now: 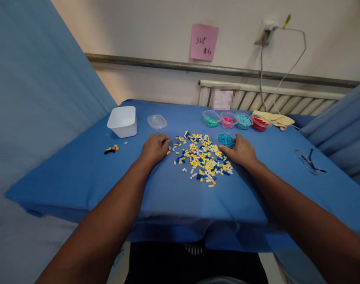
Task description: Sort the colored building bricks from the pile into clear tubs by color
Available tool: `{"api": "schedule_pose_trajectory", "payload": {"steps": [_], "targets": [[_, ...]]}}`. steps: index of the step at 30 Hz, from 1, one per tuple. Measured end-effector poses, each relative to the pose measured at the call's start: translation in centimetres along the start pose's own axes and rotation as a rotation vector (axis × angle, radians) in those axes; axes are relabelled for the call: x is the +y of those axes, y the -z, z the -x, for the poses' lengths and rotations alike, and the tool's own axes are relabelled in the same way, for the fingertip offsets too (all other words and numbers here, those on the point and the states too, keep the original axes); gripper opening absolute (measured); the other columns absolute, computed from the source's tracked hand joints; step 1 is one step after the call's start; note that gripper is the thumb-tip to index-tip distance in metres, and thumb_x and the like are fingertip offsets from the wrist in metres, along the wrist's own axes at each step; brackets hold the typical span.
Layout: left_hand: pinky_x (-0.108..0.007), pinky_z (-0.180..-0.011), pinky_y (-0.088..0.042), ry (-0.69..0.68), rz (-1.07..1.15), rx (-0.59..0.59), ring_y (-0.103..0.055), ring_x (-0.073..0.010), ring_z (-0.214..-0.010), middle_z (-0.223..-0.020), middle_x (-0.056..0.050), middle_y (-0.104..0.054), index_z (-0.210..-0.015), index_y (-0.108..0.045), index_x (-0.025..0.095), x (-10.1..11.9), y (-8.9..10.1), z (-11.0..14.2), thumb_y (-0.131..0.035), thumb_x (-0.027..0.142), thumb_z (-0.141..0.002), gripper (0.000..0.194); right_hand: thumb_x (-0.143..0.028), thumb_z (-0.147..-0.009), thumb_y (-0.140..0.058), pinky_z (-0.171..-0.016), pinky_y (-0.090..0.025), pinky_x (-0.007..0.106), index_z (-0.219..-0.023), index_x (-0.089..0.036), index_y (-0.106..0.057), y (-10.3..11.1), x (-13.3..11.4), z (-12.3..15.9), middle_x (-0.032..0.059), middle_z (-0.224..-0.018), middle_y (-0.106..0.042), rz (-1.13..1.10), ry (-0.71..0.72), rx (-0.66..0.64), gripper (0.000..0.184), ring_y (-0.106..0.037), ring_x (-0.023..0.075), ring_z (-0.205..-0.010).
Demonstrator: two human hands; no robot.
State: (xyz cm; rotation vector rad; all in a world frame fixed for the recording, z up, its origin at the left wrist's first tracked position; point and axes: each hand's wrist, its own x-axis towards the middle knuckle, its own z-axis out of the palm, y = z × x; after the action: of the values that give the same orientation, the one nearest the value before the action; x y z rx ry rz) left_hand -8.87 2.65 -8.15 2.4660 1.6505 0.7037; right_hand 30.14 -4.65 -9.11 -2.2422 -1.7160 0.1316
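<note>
A loose pile of small building bricks (204, 156) in yellow, white and dark blue lies spread between my hands. My left hand (155, 148) rests on the cloth at the pile's left edge, fingers curled together; a dark bit shows by the fingertips, but what they hold is too small to make out. At the pile's right, my right hand (242, 150) has its thumb and forefinger around the near right side of a small clear plastic tub (218, 136). Blue bricks (226, 140) fill that tub, which stands upright on the blue cloth.
Clear tubs of green (211, 121), pink (227, 122), light blue (243, 121) and red bricks (259, 124) line the back, beside a yellow cloth (274, 118). Leftward are a white bin (123, 122), a clear lid (157, 122) and dark and orange bricks (111, 149). Glasses (309, 161) lie right.
</note>
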Motion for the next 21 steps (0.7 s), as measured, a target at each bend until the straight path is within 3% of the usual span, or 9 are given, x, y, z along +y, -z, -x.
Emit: {"api": "schedule_pose_trajectory", "payload": {"steps": [3, 6, 12, 16, 21], "targets": [[-0.05, -0.112, -0.058, -0.01, 0.006, -0.009, -0.075, -0.0356, -0.123, -0.123, -0.017, -0.083, -0.112, -0.085, 0.016, 0.0, 0.1, 0.2, -0.049, 0.036, -0.107, 0.042, -0.075, -0.103, -0.069, -0.114, -0.057, 0.055, -0.159, -0.008, -0.058, 0.3, -0.6, -0.1, 0.0299, -0.149, -0.076, 0.076, -0.047, -0.027, 0.088, -0.072, 0.0484, -0.141], [-0.052, -0.11, -0.058, 0.0, -0.004, -0.021, -0.074, -0.0377, -0.124, -0.124, -0.018, -0.083, -0.116, -0.086, 0.014, 0.1, 0.2, 0.2, -0.048, 0.037, -0.106, 0.046, -0.07, -0.104, -0.07, -0.113, -0.058, 0.054, -0.156, -0.01, -0.06, 0.8, 0.4, -0.2, 0.0304, -0.148, -0.076, 0.103, -0.091, -0.026, 0.081, -0.073, 0.0477, -0.14], [-0.051, -0.111, -0.057, -0.014, 0.0, -0.022, -0.075, -0.0379, -0.125, -0.124, -0.019, -0.083, -0.117, -0.086, 0.014, 0.0, 0.4, 0.1, -0.048, 0.038, -0.106, 0.046, -0.067, -0.105, -0.068, -0.115, -0.058, 0.056, -0.161, -0.005, -0.057, 2.2, 6.1, -0.6, 0.0341, -0.151, -0.074, 0.111, -0.239, 0.011, 0.084, -0.073, 0.0493, -0.142], [-0.051, -0.109, -0.058, 0.005, -0.016, -0.029, -0.075, -0.0383, -0.125, -0.126, -0.019, -0.083, -0.117, -0.086, 0.014, -0.1, 0.3, -0.1, -0.046, 0.04, -0.106, 0.049, -0.068, -0.106, -0.067, -0.121, -0.056, 0.056, -0.169, -0.006, -0.053, 3.0, 10.1, -1.8, 0.0321, -0.16, -0.071, 0.083, -0.32, 0.036, 0.09, -0.07, 0.0474, -0.149], [-0.048, -0.106, -0.057, -0.003, -0.036, -0.03, -0.075, -0.0352, -0.122, -0.122, -0.017, -0.083, -0.11, -0.084, 0.017, -0.4, 0.1, -0.3, -0.044, 0.041, -0.106, 0.047, -0.068, -0.107, -0.067, -0.126, -0.053, 0.054, -0.174, -0.006, -0.048, 3.0, 13.2, -3.5, 0.0317, -0.165, -0.068, 0.039, -0.366, 0.061, 0.094, -0.067, 0.0447, -0.155]]}}
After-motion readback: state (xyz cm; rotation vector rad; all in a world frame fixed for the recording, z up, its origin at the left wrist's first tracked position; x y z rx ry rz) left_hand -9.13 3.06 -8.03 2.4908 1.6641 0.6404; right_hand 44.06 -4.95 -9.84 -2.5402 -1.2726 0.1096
